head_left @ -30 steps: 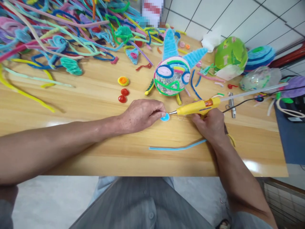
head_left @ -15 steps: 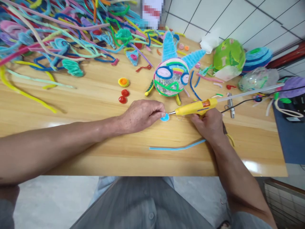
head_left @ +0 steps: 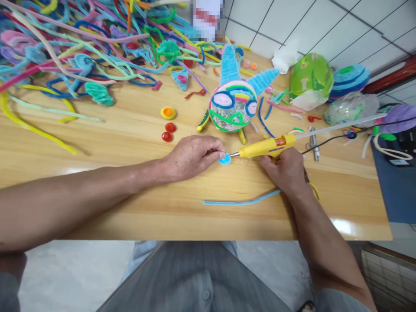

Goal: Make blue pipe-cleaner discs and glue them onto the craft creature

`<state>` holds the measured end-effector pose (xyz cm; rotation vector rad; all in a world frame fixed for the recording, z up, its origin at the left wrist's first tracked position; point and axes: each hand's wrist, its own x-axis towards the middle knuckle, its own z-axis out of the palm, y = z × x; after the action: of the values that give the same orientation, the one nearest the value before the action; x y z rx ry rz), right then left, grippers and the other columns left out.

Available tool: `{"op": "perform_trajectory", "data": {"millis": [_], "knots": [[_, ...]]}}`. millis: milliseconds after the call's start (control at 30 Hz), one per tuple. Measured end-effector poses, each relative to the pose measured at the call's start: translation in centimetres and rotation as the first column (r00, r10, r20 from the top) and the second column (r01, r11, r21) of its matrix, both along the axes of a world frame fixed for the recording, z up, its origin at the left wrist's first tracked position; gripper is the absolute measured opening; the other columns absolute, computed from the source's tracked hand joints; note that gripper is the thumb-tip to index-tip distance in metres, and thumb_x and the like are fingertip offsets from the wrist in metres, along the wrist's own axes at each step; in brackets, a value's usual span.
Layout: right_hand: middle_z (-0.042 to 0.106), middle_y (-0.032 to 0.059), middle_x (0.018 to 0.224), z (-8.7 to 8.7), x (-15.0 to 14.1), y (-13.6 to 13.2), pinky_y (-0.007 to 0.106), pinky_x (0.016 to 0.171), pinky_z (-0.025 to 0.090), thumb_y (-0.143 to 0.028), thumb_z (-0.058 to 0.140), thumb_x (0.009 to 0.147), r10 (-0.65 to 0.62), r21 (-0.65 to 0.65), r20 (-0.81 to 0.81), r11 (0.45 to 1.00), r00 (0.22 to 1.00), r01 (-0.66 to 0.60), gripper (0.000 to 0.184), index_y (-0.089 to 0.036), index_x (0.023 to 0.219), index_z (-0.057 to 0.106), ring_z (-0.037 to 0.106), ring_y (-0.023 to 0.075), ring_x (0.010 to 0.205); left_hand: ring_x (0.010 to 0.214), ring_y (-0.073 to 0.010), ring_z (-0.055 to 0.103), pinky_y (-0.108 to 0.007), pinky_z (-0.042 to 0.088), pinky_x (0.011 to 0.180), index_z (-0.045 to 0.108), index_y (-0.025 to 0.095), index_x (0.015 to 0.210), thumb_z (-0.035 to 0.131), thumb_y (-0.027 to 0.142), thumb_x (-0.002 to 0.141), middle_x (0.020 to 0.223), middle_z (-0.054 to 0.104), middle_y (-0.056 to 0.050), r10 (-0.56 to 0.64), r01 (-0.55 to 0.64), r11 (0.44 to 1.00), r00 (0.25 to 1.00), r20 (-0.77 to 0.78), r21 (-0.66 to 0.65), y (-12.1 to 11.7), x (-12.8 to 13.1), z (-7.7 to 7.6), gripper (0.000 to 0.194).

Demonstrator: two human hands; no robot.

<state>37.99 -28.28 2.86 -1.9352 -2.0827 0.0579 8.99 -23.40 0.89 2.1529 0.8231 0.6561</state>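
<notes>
My left hand (head_left: 196, 158) pinches a small blue disc (head_left: 225, 159) at its edge, just over the wooden table. Wrapped round the handle of a yellow hot glue gun (head_left: 263, 146) is my right hand (head_left: 287, 171). The gun's metal nozzle points left and meets the disc beside my left fingertips. A clear glue stick (head_left: 341, 126) juts from the gun's back end. Behind my hands stands a round figure (head_left: 232, 106) with blue fuzzy ears, white eyes ringed in blue and green trim. A light blue pipe cleaner (head_left: 234, 202) lies nearer to me, partly behind my right wrist.
Tangled pipe cleaners (head_left: 97, 47) heap up at the back left. Two red discs (head_left: 169, 131) and a yellow-orange one (head_left: 168, 113) lie left of the figure. A green rounded object (head_left: 311, 80) and a clear dome (head_left: 351, 108) stand at the back right. The gun's black cord (head_left: 328, 139) runs right.
Both hands, the disc and the glue gun hold almost the same place. Only a very slight shift of the whole view shows.
</notes>
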Motion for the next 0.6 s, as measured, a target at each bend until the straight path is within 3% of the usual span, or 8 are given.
{"op": "perform_trajectory", "data": {"millis": [233, 600], "knots": [[0.043, -0.001, 0.051, 0.37, -0.01, -0.03, 0.033, 0.052, 0.036, -0.03, 0.059, 0.075, -0.009, -0.008, -0.007, 1.0, 1.0, 0.009, 0.025, -0.028, 0.06, 0.039, 0.048, 0.0199, 0.053, 0.067, -0.0124, 0.062, -0.023, 0.039, 0.062, 0.074, 0.018, 0.095, 0.06, 0.029, 0.101, 0.078, 0.074, 0.0, 0.005, -0.005, 1.0, 1.0, 0.007, -0.005, 0.0, 0.02, 0.01, 0.02], [0.054, 0.0024, 0.059, 0.1, -0.26, -0.06, 0.034, 0.057, 0.04, -0.028, 0.059, 0.076, 0.009, -0.002, -0.013, 1.0, 1.0, -0.009, 0.018, -0.027, 0.065, 0.046, 0.057, 0.0234, 0.059, 0.068, -0.0127, 0.063, -0.023, 0.04, 0.063, 0.074, 0.019, 0.095, 0.06, 0.027, 0.1, 0.081, 0.075, 0.0, 0.0, 0.0, 1.0, 1.0, -0.018, 0.007, -0.05, 0.06, 0.1, 0.018]]}}
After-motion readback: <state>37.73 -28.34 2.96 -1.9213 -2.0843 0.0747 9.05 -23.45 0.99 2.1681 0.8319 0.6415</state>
